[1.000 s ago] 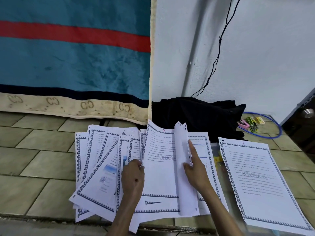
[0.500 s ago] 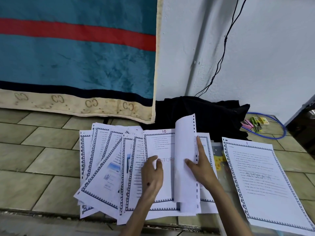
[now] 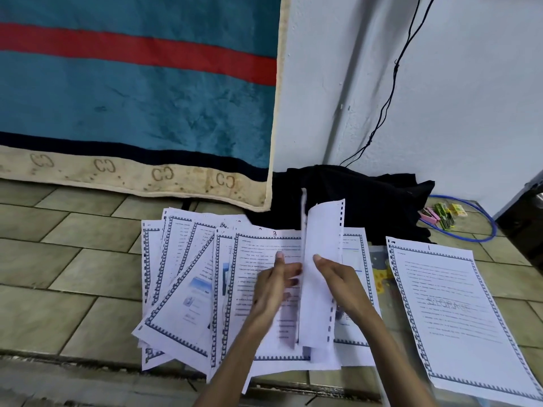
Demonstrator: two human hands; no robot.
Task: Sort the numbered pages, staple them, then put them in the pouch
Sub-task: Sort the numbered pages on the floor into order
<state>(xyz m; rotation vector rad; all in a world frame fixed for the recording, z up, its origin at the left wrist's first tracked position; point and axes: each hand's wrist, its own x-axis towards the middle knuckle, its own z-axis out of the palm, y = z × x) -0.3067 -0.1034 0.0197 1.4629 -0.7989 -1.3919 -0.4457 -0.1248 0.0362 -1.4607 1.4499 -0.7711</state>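
Nearest the camera both forearms reach in over the floor (image 3: 58,289). The left hand (image 3: 273,292) lies on the fanned pages (image 3: 182,289), fingers fairly straight and blurred, seemingly pressing the sheet marked 3 (image 3: 264,248); whether it pinches anything I cannot tell. The right hand (image 3: 338,283) holds a lifted sheet (image 3: 320,259) upright by its edge, thumb against it, mid-turn. To the right, apart from the fan, page 1 (image 3: 440,304) lies flat by itself, with something clear and yellow-patterned (image 3: 380,277) between, perhaps the pouch. Beyond sit a black cloth (image 3: 367,201), coloured clips (image 3: 440,214) in a blue loop, and a teal blanket (image 3: 132,98) on the wall.

Sorting looks barely begun: only page 1 is set out, the rest unordered; stapling and pouching remain, and no stapler is visible.

Against half a second ago, the sheet numbered 10 no longer shows on top; one marked 3 does, and the left hand has shifted right, toward the lifted sheet
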